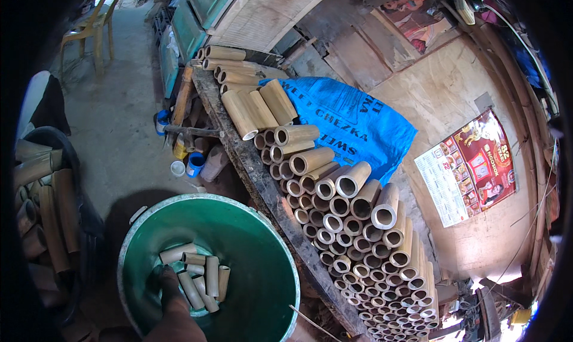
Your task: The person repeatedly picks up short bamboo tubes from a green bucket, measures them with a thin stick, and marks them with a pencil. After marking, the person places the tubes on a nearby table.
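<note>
My left hand [169, 280] reaches down into a deep green plastic tub [261, 237]. Its fingers are dark and partly hidden, so whether they grip anything does not show. Close to the fingertips lies a short cut bamboo tube [178, 253], tilted against the tub's inner floor. Several more bamboo tubes [212, 275] lie loosely to the right of the hand, at different angles. My right hand is out of view.
Right of the tub, a long bench [262, 189] bears a tall stack of bamboo tubes [353, 227] and a blue sack [346, 112]. At left stands a dark tub [74, 157] of longer bamboo pieces. Small paint cans [195, 164] sit on the floor; a chair [95, 34] stands farther back.
</note>
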Tool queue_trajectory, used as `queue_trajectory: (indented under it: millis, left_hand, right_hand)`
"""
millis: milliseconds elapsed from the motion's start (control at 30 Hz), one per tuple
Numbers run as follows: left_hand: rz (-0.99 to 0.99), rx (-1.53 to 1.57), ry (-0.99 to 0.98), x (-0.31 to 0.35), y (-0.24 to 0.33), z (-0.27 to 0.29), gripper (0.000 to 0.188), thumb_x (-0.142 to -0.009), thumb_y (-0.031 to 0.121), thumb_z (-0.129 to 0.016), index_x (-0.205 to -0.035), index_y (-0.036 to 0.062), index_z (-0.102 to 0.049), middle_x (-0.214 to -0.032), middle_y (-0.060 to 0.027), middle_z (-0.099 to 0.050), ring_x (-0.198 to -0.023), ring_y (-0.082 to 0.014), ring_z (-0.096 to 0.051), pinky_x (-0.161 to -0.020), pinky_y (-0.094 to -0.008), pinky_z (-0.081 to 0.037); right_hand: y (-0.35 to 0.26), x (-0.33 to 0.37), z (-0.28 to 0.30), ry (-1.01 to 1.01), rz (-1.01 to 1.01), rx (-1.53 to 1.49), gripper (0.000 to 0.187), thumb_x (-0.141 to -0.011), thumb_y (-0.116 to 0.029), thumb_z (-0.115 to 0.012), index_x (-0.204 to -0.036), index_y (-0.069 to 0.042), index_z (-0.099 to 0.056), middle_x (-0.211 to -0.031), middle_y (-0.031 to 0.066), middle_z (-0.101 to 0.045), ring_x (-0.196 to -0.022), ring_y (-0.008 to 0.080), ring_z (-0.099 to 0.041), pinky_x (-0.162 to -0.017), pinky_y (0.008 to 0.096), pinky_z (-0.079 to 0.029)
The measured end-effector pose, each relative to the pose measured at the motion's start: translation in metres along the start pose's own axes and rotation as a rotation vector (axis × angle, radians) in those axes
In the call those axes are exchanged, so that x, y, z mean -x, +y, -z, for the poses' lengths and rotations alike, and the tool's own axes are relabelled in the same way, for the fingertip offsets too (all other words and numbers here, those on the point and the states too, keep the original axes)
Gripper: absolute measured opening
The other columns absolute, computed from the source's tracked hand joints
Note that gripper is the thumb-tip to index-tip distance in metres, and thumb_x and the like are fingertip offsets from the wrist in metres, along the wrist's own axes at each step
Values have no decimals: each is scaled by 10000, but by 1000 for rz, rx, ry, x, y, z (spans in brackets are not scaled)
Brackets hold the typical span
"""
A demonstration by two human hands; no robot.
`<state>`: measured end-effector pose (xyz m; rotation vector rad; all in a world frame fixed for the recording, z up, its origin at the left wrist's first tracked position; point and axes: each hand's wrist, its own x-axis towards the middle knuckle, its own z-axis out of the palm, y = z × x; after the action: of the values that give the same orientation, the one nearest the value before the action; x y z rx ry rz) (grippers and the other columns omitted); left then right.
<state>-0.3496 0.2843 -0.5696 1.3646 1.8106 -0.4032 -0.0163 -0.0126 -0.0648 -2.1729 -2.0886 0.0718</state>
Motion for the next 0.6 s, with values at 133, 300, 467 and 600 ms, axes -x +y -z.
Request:
queue_trajectory:
  millis: [133, 300, 467, 600]
  left_hand:
    - [-22, -105, -41, 14, 1, -1, 638, -807, 342, -727, -1381, 129, -547, -1458, -120, -503, -1354, -292, -471, -1129, -454, -364]
    - [-94, -287, -87, 28, 17, 18, 699, -732, 417, -816, -1321, 100, -614, -1438, -124, -528, -1349, -290, -476, -1138, -453, -353]
    - [-238, -292, -19, 48, 44, 73, 648, -777, 462, -765, -1324, 146, -622, -1403, -85, -573, -1310, -256, -528, -1091, -441, -411]
    - [-391, -74, 63, 94, 47, 128, 621, -674, 384, -877, -1167, 53, -695, -1197, -176, -677, -1104, -332, -647, -971, -401, -493]
  right_hand:
    - [3, 3, -3, 24, 26, 3, 108, -893, -104, -684, -968, -45, -634, -789, 180, -599, -677, 355, -600, -581, 424, -472]
    - [12, 17, -7, 132, 55, -27, 134, -896, -140, -701, -965, -45, -636, -800, 196, -618, -681, 363, -618, -589, 435, -489]
    - [18, 30, -8, 183, -9, -114, 82, -843, -41, -654, -839, -11, -578, -772, 161, -572, -717, 349, -580, -648, 428, -462]
    - [18, 44, -14, 313, -93, -327, 65, -867, -17, -637, -844, -3, -579, -770, 140, -580, -704, 303, -596, -644, 389, -475]
